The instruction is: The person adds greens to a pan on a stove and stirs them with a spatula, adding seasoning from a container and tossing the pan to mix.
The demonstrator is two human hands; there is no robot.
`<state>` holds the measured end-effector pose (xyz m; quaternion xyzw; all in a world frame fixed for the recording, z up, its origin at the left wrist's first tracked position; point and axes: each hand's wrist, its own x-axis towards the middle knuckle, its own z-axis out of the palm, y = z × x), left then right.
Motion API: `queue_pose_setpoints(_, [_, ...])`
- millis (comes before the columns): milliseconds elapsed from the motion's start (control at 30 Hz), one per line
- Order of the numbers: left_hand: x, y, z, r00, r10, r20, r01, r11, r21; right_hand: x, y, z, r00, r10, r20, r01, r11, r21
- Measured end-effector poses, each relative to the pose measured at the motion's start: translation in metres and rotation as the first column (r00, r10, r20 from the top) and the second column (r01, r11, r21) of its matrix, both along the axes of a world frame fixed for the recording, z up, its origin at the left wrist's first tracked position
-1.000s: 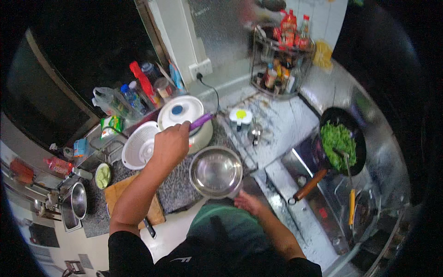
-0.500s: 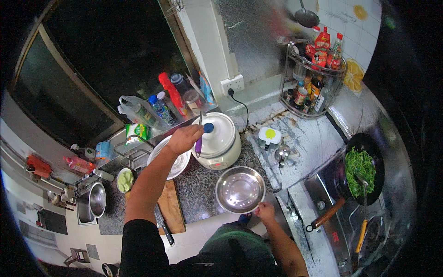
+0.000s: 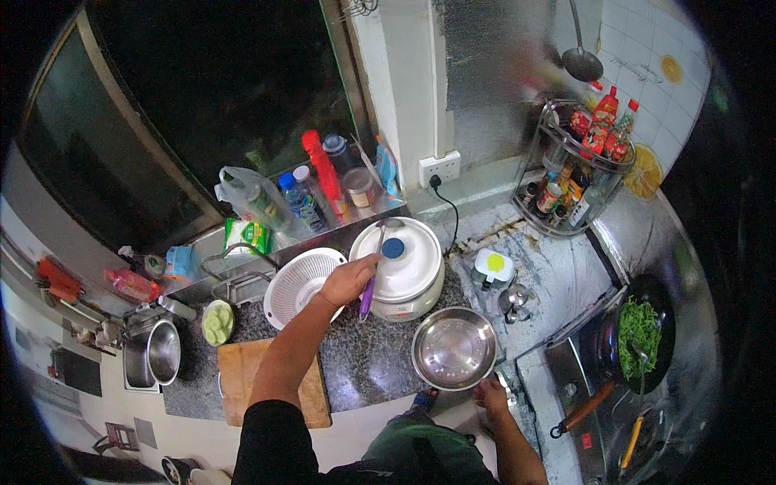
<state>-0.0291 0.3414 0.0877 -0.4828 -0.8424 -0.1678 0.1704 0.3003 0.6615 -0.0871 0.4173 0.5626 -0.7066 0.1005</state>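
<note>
In my left hand (image 3: pixel 352 280) is a long-handled metal spoon (image 3: pixel 368 297) with a purple grip, fingers closed round it. Its bowl end lies over the white lid (image 3: pixel 412 271) of the rice cooker (image 3: pixel 408 309), beside the blue knob. My right hand (image 3: pixel 491 396) is low at the near right rim of a shiny metal bowl (image 3: pixel 455 347), with fingers curled against the edge. That bowl has no food in it and is by the counter's front edge, right of the cooker. A white plastic colander (image 3: pixel 283 284) sits left of the cooker, partly behind my left hand.
A wooden cutting board (image 3: pixel 242 380) lies under my left forearm, near a bowl of pale green slices (image 3: pixel 217 322). Right, a wok of greens (image 3: pixel 638 331) sits on the stove, its wooden handle (image 3: pixel 586 406) jutting toward me. Bottles line the ledge; a condiment rack (image 3: pixel 574 153) stands behind.
My view has shifted, moving the scene lower in the picture. The metal bowl is slightly farther right of the cooker, with my right hand still at its rim. The spoon's bowl end now shows over the lid.
</note>
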Motion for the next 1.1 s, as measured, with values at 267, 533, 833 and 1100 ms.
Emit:
queue_pose_setpoints(267, [0.0, -0.01, 0.001, 1.0, 0.009, -0.019, -0.011, 0.993, -0.121, 0.01, -0.002, 0.025, 0.994, 0.019, -0.107, 0.016, 0.95, 0.311])
queue_pose_setpoints(533, [0.021, -0.015, 0.014, 0.98, 0.173, 0.103, -0.169, 0.985, -0.041, -0.129, -0.052, 0.106, 0.623, 0.78, -0.068, -0.084, 0.153, 0.985])
queue_pose_setpoints(833, [0.157, -0.037, -0.019, 0.898, 0.383, 0.216, -0.437, 0.831, 0.343, -0.259, -0.056, 0.079, 0.239, 0.802, 0.548, -0.3, -0.476, 0.827])
queue_pose_setpoints(1100, [0.223, -0.011, -0.031, 0.825, 0.276, 0.494, -0.468, 0.822, 0.323, -0.241, -0.052, 0.083, 0.302, 0.799, 0.519, -0.257, -0.456, 0.852])
